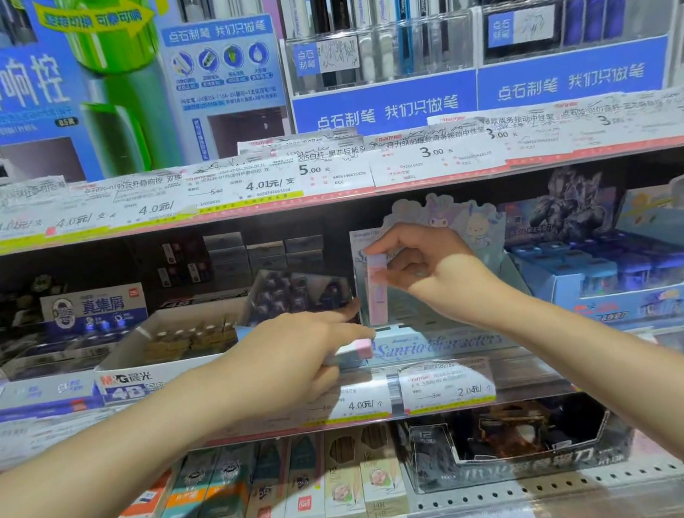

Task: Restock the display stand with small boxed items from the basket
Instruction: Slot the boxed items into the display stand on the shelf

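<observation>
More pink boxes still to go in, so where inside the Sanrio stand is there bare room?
Bare room: the stand floor right of the upright pink box in the right hand, under the wrist. Crowded: its left front corner, where the left hand holds another box.

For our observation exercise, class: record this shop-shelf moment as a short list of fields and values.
Place: stationery shelves with price labels
Right hand: pinches an upright pink box at its top, over the display stand
Left hand: holds a second pink box lying flat at the stand's front
Basket: not in view
</observation>
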The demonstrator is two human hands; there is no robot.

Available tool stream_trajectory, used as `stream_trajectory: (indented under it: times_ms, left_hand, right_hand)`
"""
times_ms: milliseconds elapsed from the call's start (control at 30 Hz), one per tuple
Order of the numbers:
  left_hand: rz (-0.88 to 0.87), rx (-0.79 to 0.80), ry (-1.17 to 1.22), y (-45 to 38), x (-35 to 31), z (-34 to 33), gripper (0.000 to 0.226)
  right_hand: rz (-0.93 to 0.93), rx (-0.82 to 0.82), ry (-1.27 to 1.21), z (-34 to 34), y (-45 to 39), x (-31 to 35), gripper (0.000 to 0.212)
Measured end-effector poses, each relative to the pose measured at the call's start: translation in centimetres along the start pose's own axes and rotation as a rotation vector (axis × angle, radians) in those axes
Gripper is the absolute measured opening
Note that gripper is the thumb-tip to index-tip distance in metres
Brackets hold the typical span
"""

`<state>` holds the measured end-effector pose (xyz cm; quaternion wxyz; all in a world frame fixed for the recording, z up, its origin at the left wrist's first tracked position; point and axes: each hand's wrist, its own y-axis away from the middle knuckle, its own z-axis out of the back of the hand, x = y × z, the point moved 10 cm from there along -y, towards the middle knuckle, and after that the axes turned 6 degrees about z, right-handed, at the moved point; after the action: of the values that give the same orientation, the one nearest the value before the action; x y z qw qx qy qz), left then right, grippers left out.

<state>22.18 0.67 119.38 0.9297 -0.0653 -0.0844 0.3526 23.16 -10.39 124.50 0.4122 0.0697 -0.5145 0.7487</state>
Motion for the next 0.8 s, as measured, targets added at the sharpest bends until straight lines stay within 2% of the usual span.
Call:
stream_trajectory:
  times_ms: [200,333,633,700,800]
  left_hand:
    - [-0.044,0.037,0.077,-0.2,0.1,-0.3,0.056]
    - [-0.045,0.045,0.085,-0.3,0.2,-0.2,0.054]
    - [-0.046,0.064,0.122,-0.3,0.1,-0.2,0.05]
    - [-0.079,0.022,0.187,-0.1,-0.1,0.4,0.044]
    - [-0.09,-0.136,0.331,0.5,-0.1,2.4,0.037]
  right_hand:
    - [0.002,0.003,0.013,-0.1,-0.2,-0.4,0.024]
    - [0.093,0.077,0.136,-0.7,0.0,-0.1,0.016]
    - [-0.072,0.092,-0.087,-1.2,0.4,-1.8,0.029]
    - [-0.1,0.098,-0.138,-1.1,0.4,-1.5,0.031]
    - [-0.097,0.098,-0.112,-0.6,0.7,-0.1,0.036]
